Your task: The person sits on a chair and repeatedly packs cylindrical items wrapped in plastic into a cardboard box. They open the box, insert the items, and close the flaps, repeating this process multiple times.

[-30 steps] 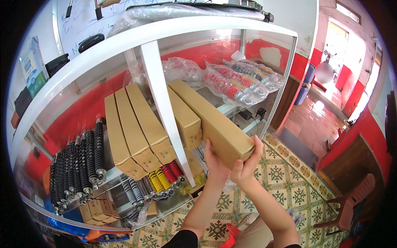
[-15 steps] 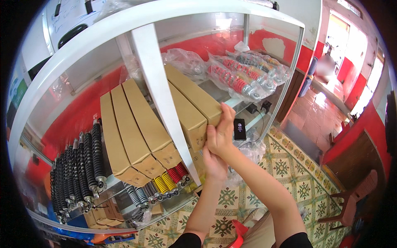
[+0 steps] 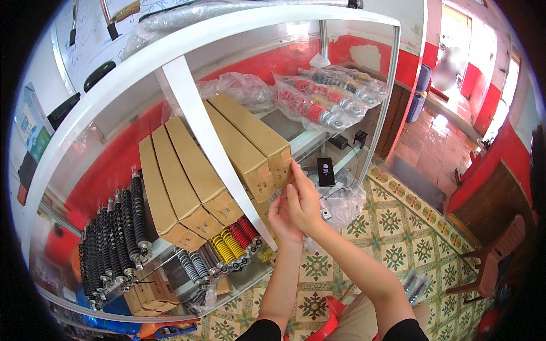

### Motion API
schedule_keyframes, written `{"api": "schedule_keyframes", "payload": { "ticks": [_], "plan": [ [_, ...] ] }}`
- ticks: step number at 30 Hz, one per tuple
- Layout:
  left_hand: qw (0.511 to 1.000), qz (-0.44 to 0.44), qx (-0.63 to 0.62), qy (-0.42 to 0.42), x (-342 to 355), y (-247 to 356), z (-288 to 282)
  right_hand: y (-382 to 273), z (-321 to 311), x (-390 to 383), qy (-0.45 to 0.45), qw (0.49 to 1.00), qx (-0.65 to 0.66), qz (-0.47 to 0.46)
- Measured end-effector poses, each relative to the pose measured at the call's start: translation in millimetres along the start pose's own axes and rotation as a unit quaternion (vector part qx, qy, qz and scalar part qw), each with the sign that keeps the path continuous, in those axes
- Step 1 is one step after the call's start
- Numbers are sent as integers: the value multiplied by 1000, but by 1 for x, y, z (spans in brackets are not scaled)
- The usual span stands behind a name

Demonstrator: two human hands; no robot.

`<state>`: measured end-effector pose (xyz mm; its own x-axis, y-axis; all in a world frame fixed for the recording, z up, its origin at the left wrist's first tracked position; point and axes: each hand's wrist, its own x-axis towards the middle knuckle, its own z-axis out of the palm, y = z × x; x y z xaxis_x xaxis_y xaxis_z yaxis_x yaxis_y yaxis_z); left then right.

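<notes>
Head cam: your hands are at the near end of the right-hand box (image 3: 250, 126), up in the case (image 3: 318, 12).
Looks to me like you're on the lining-up step: the box lies right beside its twin (image 3: 233, 139), to the right of the white post (image 3: 199, 116). Your right hand (image 3: 305, 204) has its fingers stretched out, not clenched, tips right by the box end; can't tell if they're touching. If it needs a nudge, I'd go flat and even, no grabbing. Your left hand (image 3: 285, 221) sits just below, partly covered by your right, so no clue whether its fingers grip anything. The post hides part of the twin, and plastic muddies the bagged shocks (image 3: 315, 109).
</notes>
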<state>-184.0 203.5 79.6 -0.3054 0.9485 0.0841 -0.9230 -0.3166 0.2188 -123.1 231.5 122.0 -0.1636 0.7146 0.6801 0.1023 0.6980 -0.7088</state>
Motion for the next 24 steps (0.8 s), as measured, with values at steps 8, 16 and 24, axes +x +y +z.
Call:
{"api": "schedule_keyframes", "payload": {
  "ticks": [8,16,24],
  "plan": [
    [991,-96,-56,-79,-24,-11,-41,-6,-23,-23,-101,975,-189,-58],
    [875,-313,231,289,-158,-45,-237,29,-112,-256,-219,939,-187,186],
    [649,-243,675,253,-220,-27,-329,-51,-219,-387,-189,899,-316,235]
  ]
}}
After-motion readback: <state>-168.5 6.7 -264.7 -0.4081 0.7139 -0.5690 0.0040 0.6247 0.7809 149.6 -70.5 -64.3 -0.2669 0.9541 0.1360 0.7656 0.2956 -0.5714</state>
